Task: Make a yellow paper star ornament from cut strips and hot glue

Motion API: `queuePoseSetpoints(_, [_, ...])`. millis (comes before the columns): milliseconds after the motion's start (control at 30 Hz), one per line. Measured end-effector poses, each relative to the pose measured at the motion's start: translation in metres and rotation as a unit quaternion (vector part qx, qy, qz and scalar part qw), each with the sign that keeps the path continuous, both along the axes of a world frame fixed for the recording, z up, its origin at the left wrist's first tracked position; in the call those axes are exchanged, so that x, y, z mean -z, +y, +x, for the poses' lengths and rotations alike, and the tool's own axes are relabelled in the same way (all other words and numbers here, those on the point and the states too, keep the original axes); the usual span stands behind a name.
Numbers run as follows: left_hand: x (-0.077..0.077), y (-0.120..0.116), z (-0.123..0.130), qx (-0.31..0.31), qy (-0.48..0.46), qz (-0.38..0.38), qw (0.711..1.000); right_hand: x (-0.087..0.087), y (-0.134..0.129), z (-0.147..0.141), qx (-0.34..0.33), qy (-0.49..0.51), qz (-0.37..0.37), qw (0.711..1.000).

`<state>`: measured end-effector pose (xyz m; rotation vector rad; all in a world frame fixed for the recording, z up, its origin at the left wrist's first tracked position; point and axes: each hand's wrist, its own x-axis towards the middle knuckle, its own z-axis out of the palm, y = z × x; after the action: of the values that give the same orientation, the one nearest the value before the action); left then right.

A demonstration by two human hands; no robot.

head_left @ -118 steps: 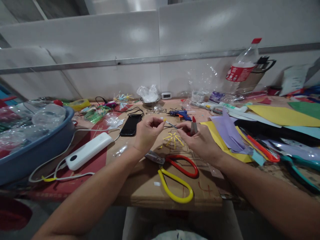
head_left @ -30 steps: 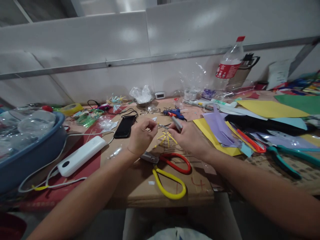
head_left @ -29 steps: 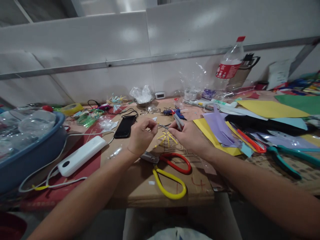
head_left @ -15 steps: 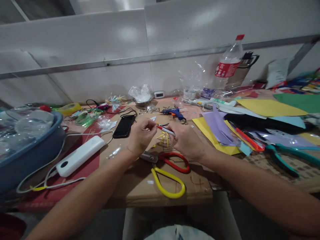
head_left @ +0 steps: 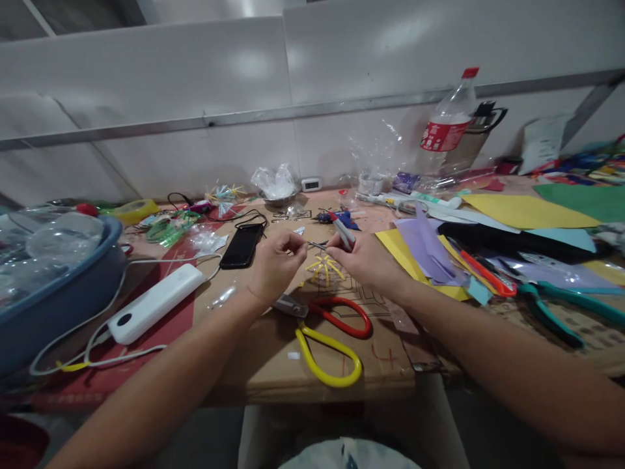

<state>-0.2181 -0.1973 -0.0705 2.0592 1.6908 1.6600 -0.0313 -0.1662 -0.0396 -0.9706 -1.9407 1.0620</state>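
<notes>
My right hand (head_left: 359, 257) is closed around a light-grey marker pen with a red end (head_left: 344, 232), which sticks up tilted from the fingers. A thin dark rod (head_left: 317, 245) spans the small gap between the fingertips of both hands. My left hand (head_left: 279, 257) pinches thumb and finger together at the rod's left end; what sits in the pinch is too small to make out. Below the hands, a yellow spoked piece (head_left: 325, 268) lies on the cardboard (head_left: 254, 365). Nearer to me lie scissors with one red and one yellow handle (head_left: 328, 374).
To the left are a black phone (head_left: 241, 246), a white power strip-like block (head_left: 156, 303) with a cable, and a blue basin (head_left: 97, 286) of clear plastic. Behind is a blue glue gun (head_left: 342, 218). Coloured sheets (head_left: 422, 247) and teal-handled pliers (head_left: 549, 312) lie right.
The marker pen has swung from lying level, red end toward my left hand, to pointing up in my right hand. The thin dark rod now shows between the fingertips. My left hand stays put.
</notes>
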Motion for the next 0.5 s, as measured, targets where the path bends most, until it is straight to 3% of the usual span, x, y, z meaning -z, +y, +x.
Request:
queuePoseSetpoints(67, [-0.001, 0.000, 0.001, -0.004, -0.008, -0.006, 1.000, -0.004, -0.006, 0.001, 0.014, -0.085, 0.166, 0.982])
queuePoseSetpoints(167, [-0.003, -0.001, 0.002, -0.014, -0.019, -0.008, 1.000, -0.006, -0.012, 0.001, 0.035, -0.135, 0.247, 0.959])
queuePoseSetpoints(367, [-0.004, 0.001, 0.000, -0.008, -0.020, -0.012, 1.000, -0.004, -0.014, 0.000, 0.051, -0.103, 0.182, 0.977])
queuePoseSetpoints(500, [-0.002, 0.004, -0.005, -0.005, 0.011, 0.046, 0.999, -0.002, -0.011, 0.000, 0.036, -0.031, 0.103, 0.994])
